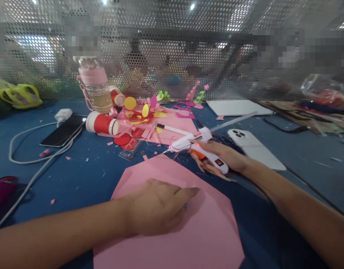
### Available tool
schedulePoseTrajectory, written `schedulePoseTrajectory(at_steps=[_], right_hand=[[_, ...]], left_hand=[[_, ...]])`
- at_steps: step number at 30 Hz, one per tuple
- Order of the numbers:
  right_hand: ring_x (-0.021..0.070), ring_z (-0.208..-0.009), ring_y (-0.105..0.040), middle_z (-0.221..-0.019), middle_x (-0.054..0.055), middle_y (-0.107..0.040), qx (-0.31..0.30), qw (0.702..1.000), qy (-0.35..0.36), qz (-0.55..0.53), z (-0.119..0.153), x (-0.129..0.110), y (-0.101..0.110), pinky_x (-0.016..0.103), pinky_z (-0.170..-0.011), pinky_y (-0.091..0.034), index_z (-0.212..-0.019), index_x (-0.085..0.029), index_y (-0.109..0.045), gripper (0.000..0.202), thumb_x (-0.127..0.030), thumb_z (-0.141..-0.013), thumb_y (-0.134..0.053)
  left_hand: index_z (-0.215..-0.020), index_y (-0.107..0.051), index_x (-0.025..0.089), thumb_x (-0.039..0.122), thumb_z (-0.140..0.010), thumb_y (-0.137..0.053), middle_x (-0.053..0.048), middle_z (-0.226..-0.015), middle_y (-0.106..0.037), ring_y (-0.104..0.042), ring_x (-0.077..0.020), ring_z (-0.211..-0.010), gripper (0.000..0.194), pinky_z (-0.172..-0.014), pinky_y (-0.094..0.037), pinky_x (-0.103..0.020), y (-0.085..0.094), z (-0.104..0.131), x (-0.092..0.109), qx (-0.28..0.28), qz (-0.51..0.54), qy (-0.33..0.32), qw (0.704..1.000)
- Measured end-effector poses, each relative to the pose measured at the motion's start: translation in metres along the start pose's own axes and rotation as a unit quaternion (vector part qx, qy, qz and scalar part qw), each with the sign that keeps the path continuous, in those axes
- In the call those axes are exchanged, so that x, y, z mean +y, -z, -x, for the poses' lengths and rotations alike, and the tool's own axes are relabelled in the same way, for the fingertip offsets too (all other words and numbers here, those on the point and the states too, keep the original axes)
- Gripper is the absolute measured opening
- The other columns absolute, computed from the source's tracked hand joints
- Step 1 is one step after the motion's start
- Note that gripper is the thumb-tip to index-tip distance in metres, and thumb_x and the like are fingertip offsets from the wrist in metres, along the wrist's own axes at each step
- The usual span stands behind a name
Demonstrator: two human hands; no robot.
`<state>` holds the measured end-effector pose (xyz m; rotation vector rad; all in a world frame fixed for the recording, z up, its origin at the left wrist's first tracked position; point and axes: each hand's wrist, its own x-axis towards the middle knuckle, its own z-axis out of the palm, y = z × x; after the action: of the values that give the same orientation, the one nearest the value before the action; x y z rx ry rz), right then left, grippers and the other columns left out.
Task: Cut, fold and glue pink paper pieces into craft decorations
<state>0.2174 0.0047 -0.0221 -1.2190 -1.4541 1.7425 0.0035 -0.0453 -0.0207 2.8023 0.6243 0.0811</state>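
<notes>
A large sheet of pink paper (205, 231) with angled corners lies on the blue table in front of me. My left hand (160, 205) rests on it, palm down, one finger stretched to the right and the others bent, partly hidden. Nothing shows in that hand. My right hand (225, 153) is closed around a white glue gun (183, 144) with an orange trigger. Its metal tip is just above the paper's far edge, pointing left, and a clear glue stick (233, 121) sticks out of its back end.
Paper scraps (174, 121) and red cups (100, 123) lie beyond the paper. A pink-lidded bottle (97, 87) and a black phone (64, 130) with a white cable (28, 190) are left. Right are a white phone (258, 149) and a white board (239, 107), before a perforated metal screen (172, 45).
</notes>
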Motion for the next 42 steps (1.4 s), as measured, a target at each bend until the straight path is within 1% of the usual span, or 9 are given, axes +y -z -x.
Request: schedulePoseTrajectory(at_steps=[3,10,14,23,27,29,35,40,42], right_hand=[[0.0054,-0.023,-0.041,-0.029,-0.004,-0.046,0.004,1.0,0.003,0.0,0.0008,0.0,-0.0009,0.016,-0.04,-0.045,-0.059,-0.015,-0.051,0.041,-0.052,-0.076,-0.048],[0.0052,-0.022,-0.039,-0.035,-0.003,-0.05,-0.004,1.0,-0.003,-0.003,-0.0024,0.0022,0.0018,0.016,-0.027,-0.032,-0.059,-0.015,-0.051,0.039,-0.051,-0.074,-0.052],[0.0056,-0.028,-0.043,-0.045,-0.001,-0.054,0.021,1.0,-0.008,-0.006,-0.0035,0.0032,0.0028,0.016,-0.027,-0.033,-0.06,-0.016,-0.052,0.035,-0.049,-0.073,-0.054],[0.0056,-0.03,-0.043,-0.044,-0.002,-0.052,0.051,0.998,-0.024,-0.016,-0.0026,0.0039,0.0024,0.016,-0.028,-0.032,-0.059,-0.016,-0.052,0.033,-0.046,-0.073,-0.056],[0.0057,-0.027,-0.041,-0.043,-0.001,-0.053,0.044,0.999,-0.025,-0.006,-0.0031,0.0041,0.0033,0.017,-0.027,-0.031,-0.058,-0.017,-0.051,0.035,-0.049,-0.069,-0.058],[0.006,-0.028,-0.042,-0.042,-0.002,-0.052,0.035,0.999,-0.021,-0.003,-0.0029,0.0034,0.0034,0.017,-0.029,-0.034,-0.058,-0.017,-0.05,0.035,-0.049,-0.069,-0.058],[0.0063,-0.025,-0.04,-0.03,-0.004,-0.044,-0.018,1.0,0.002,-0.003,0.0007,-0.0011,0.0017,0.019,-0.041,-0.043,-0.059,-0.016,-0.054,0.035,-0.047,-0.076,-0.05],[0.0061,-0.024,-0.039,-0.032,-0.003,-0.045,-0.008,0.999,-0.015,-0.028,0.0006,-0.001,0.0024,0.018,-0.037,-0.039,-0.059,-0.016,-0.054,0.032,-0.043,-0.074,-0.051],[0.0064,-0.026,-0.04,-0.038,-0.001,-0.05,0.004,0.998,-0.017,-0.056,-0.0003,-0.0006,0.0031,0.018,-0.035,-0.037,-0.061,-0.016,-0.054,0.028,-0.041,-0.074,-0.05]], left_hand=[[-0.127,-0.033,0.013,0.017,-0.084,-0.035,-0.008,-0.091,-0.067,-0.063,-0.0185,-0.08,0.043,-0.063,-0.047,-0.027,-0.0001,0.0,0.0,0.0,0.001,0.0,1.0],[-0.128,-0.033,0.013,0.016,-0.084,-0.034,-0.007,-0.094,-0.066,-0.063,-0.0198,-0.081,0.044,-0.061,-0.048,-0.03,-0.0007,-0.0002,-0.0003,0.0,0.008,-0.005,1.0],[-0.127,-0.035,0.012,0.016,-0.084,-0.034,-0.007,-0.09,-0.067,-0.063,-0.0198,-0.077,0.043,-0.058,-0.047,-0.03,-0.0002,-0.0003,0.0001,0.008,0.006,-0.006,1.0],[-0.126,-0.037,0.012,0.016,-0.085,-0.033,-0.008,-0.089,-0.067,-0.063,-0.0187,-0.078,0.041,-0.061,-0.048,-0.029,-0.0022,-0.0001,-0.0005,0.015,0.006,-0.011,1.0],[-0.125,-0.037,0.012,0.017,-0.084,-0.033,-0.008,-0.087,-0.067,-0.063,-0.0178,-0.077,0.041,-0.061,-0.048,-0.027,-0.004,0.0002,-0.0016,0.022,0.001,-0.014,1.0],[-0.125,-0.037,0.013,0.017,-0.085,-0.034,-0.008,-0.086,-0.067,-0.063,-0.0172,-0.076,0.041,-0.06,-0.047,-0.026,-0.004,0.0005,-0.002,0.02,-0.005,-0.015,1.0],[-0.126,-0.035,0.012,0.017,-0.083,-0.036,-0.007,-0.088,-0.067,-0.063,-0.0186,-0.078,0.043,-0.06,-0.047,-0.027,-0.0003,0.0,-0.0009,0.002,-0.006,-0.012,1.0],[-0.127,-0.036,0.012,0.018,-0.082,-0.038,-0.006,-0.087,-0.067,-0.063,-0.0188,-0.074,0.045,-0.057,-0.046,-0.028,0.0012,-0.0004,0.0001,-0.011,-0.009,-0.005,1.0],[-0.127,-0.035,0.012,0.018,-0.081,-0.039,-0.006,-0.088,-0.067,-0.063,-0.0188,-0.074,0.047,-0.057,-0.046,-0.028,0.0016,0.0002,0.0002,-0.019,-0.014,-0.004,1.0]])
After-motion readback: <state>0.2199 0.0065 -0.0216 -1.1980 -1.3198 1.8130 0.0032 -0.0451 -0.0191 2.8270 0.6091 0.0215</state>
